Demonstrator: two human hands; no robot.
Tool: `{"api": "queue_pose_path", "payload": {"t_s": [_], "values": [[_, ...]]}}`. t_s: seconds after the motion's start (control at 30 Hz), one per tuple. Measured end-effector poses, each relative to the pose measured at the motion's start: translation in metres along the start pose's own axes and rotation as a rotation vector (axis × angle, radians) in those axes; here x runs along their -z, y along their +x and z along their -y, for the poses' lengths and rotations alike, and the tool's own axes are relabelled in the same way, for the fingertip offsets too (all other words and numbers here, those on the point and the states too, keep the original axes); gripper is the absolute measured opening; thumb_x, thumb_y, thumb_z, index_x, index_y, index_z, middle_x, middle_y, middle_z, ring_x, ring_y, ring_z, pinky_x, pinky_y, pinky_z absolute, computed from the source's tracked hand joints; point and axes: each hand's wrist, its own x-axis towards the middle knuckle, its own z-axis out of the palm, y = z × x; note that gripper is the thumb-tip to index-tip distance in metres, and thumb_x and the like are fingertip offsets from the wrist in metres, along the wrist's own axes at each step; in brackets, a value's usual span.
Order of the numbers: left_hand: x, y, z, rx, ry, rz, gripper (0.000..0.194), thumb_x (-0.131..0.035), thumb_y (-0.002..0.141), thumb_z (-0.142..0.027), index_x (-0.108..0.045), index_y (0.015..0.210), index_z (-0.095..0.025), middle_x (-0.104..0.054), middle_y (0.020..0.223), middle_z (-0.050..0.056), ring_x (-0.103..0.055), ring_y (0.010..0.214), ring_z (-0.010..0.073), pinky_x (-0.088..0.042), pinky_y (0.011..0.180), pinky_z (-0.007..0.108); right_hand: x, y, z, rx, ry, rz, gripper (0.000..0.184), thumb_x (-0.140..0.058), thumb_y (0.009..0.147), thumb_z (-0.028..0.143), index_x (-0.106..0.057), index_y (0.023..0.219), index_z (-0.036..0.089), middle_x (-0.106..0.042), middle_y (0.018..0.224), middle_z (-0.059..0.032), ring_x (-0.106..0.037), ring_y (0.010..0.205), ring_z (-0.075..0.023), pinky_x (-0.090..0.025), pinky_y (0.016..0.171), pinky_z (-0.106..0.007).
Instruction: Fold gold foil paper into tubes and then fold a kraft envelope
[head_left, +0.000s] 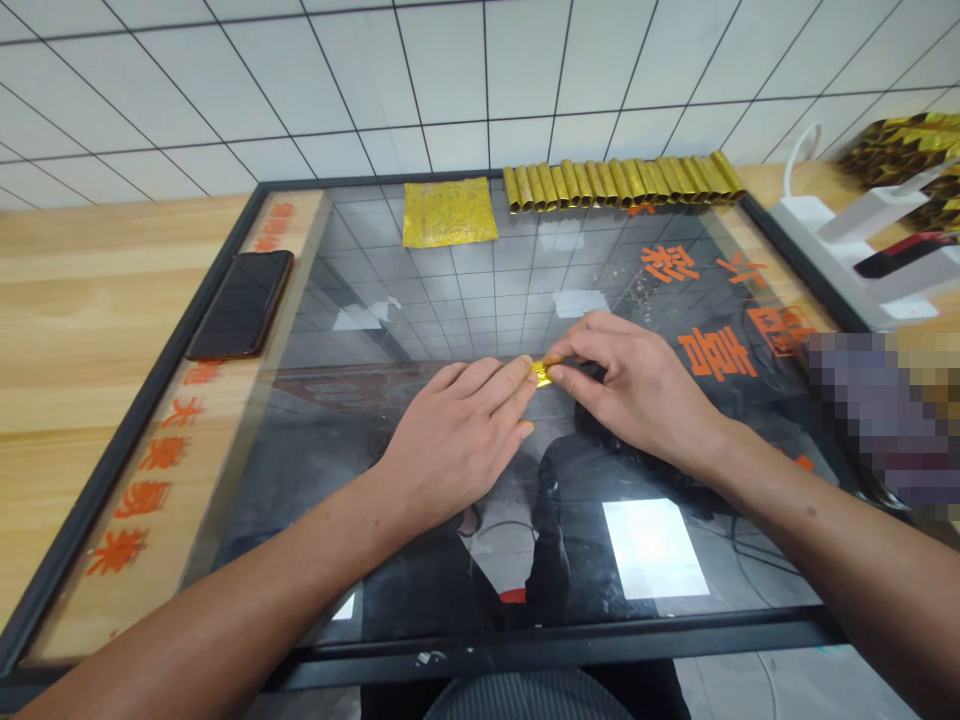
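My left hand [469, 425] lies palm down over the glass-topped surface [450, 300], its fingers stretched out flat. Its fingertips touch the left part of a small strip of shiny gold foil paper [541, 374], and the rest of that strip is hidden under them. My right hand [637, 385] pinches the strip's right end between thumb and forefinger. Beyond the hands, a flat gold foil sheet [450, 212] lies near the back edge. To its right, several rolled gold foil tubes [619, 183] sit side by side in a row.
A black phone [244, 303] rests on the left side of the frame. At the right are a white power strip [870, 250] with plugs and a pile of folded gold foil pieces [907, 165]. A tiled wall [442, 70] stands behind. The black frame edge [570, 640] runs along the front.
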Motion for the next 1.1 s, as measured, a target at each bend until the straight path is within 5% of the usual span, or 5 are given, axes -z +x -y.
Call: {"api": "queue_pose_path", "payload": {"t_s": [0.23,0.47,0.63,0.83,1.1], "values": [[0.001,-0.001,0.0,0.003,0.031,0.014,0.044,-0.046,0.115,-0.032,-0.067,0.147,-0.01,-0.064,0.158,0.013,-0.065,0.13,0.0285,-0.053,0.102,0.044,0.001,-0.001,-0.002,-0.006,-0.001,0.009,0.013,-0.069,0.099,0.018,-0.079,0.103,0.026,-0.075,0.105,-0.0058,-0.07,0.094,-0.0254,-0.053,0.083,-0.04],[0.0,0.0,-0.001,0.015,0.009,0.004,0.045,-0.047,0.114,-0.033,-0.065,0.147,-0.008,-0.065,0.156,0.014,-0.066,0.128,0.0305,-0.053,0.099,0.045,0.002,-0.004,-0.002,0.182,-0.21,0.055,0.025,-0.059,0.107,0.02,-0.081,0.114,0.025,-0.075,0.112,-0.0098,-0.069,0.101,-0.0277,-0.053,0.09,-0.043],[-0.001,-0.004,0.005,0.1,-0.206,-0.029,0.043,-0.052,0.112,-0.032,-0.06,0.15,-0.012,-0.069,0.148,0.014,-0.066,0.127,0.0307,-0.053,0.102,0.046,0.002,-0.006,-0.001,0.227,-0.356,0.056,0.029,-0.054,0.111,0.022,-0.083,0.116,0.025,-0.076,0.11,-0.0092,-0.069,0.097,-0.026,-0.054,0.084,-0.041],[0.001,-0.006,0.016,0.406,-0.546,-0.177,0.02,-0.066,0.099,-0.016,-0.071,0.117,-0.019,-0.075,0.112,0.005,-0.068,0.106,0.0225,-0.053,0.097,0.04,0.002,-0.007,-0.003,0.23,-0.328,0.062,0.03,-0.055,0.109,0.021,-0.084,0.117,0.024,-0.076,0.11,-0.0103,-0.069,0.094,-0.0266,-0.052,0.08,-0.04],[0.001,-0.002,0.017,0.467,-0.544,-0.157,0.016,-0.062,0.094,-0.007,-0.071,0.095,-0.02,-0.069,0.096,0.003,-0.062,0.093,0.0203,-0.049,0.09,0.039,0.001,-0.008,-0.004,0.182,-0.263,0.053,0.032,-0.054,0.111,0.027,-0.084,0.119,0.026,-0.075,0.11,-0.0101,-0.07,0.09,-0.0254,-0.054,0.078,-0.041]]}}
